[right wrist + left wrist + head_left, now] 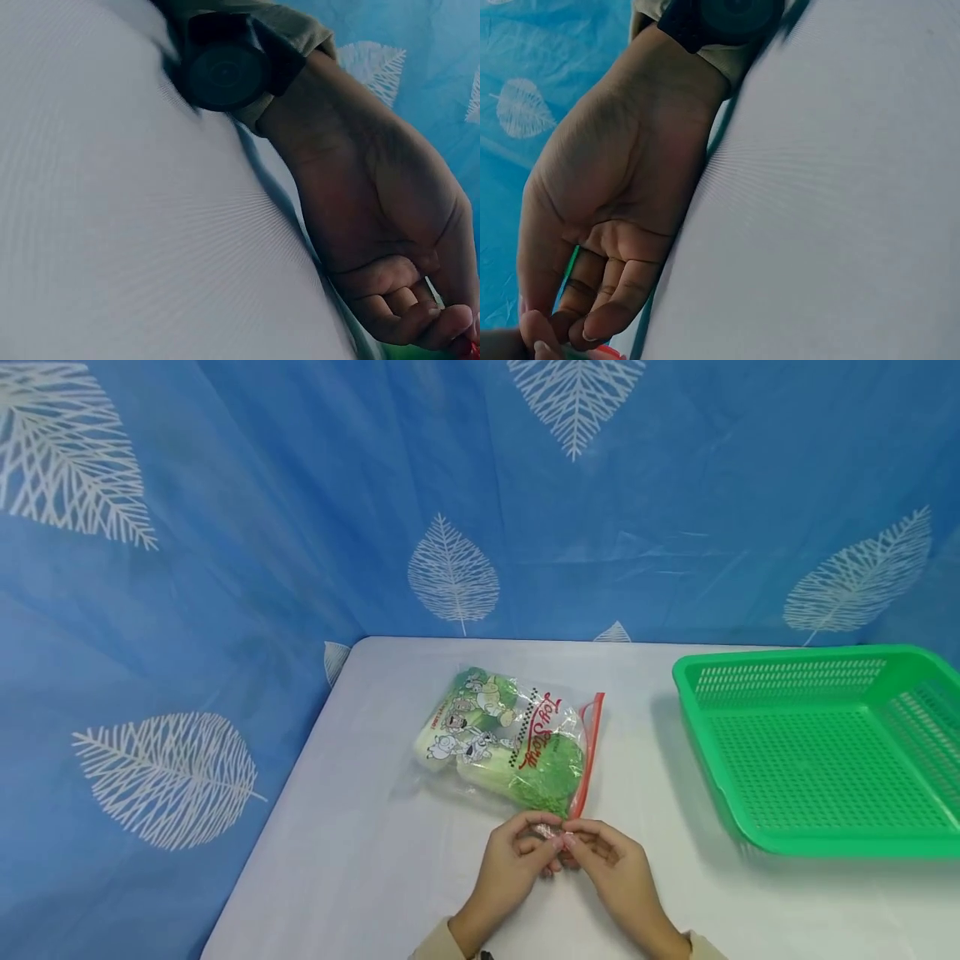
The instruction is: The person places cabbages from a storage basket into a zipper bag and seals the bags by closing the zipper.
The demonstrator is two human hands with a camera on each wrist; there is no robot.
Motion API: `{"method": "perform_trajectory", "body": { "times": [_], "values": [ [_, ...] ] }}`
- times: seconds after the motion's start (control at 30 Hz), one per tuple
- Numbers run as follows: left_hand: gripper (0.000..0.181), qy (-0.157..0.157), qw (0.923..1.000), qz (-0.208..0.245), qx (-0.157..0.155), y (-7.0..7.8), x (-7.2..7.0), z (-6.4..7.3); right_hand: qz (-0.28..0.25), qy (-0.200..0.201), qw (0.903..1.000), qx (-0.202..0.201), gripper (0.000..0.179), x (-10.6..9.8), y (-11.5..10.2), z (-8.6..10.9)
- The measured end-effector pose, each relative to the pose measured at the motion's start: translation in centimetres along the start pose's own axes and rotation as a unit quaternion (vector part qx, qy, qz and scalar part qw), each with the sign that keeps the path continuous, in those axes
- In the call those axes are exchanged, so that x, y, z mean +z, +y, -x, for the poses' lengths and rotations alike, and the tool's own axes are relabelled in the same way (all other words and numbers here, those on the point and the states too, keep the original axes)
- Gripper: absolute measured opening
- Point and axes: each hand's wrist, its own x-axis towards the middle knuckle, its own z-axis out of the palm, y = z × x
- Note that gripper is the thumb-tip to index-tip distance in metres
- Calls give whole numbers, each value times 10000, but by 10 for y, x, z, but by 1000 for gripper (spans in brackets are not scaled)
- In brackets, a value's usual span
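Note:
A clear plastic zip bag (495, 739) with cartoon figures and red "Toy Story" lettering lies on the white table. Inside it are two leafy green vegetables with pale stalks, such as this one (558, 768). A red zip strip (592, 743) runs along the bag's right edge. At the strip's near end, my left hand (513, 856) pinches the bag's corner between thumb and fingers. My right hand (615, 872) pinches the same corner from the other side, its fingertips meeting the left ones. The wrist views show both hands' curled fingers, with little of the bag.
To the right stands a green plastic basket (712, 777) with perforated sides and floor. The white table (337, 860) ends on the left in a slanting edge. A blue sheet (300, 527) with white leaf prints hangs behind and to the left.

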Motion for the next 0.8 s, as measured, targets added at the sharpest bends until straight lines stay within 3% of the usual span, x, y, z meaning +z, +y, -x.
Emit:
{"method": "perform_trajectory", "body": {
  "times": [0.33,0.5,0.8],
  "values": [
    [32,234,9984,471,193,1,7,2,-410,302,9986,157,18,2,-2,-1],
    [31,385,9978,460,296,2,12,2,-495,668,9961,290,18,4,-4,-3],
    [30,588,9976,332,183,5,15,2,-287,1477,9866,632,17,9,-4,-16]
  ]
}}
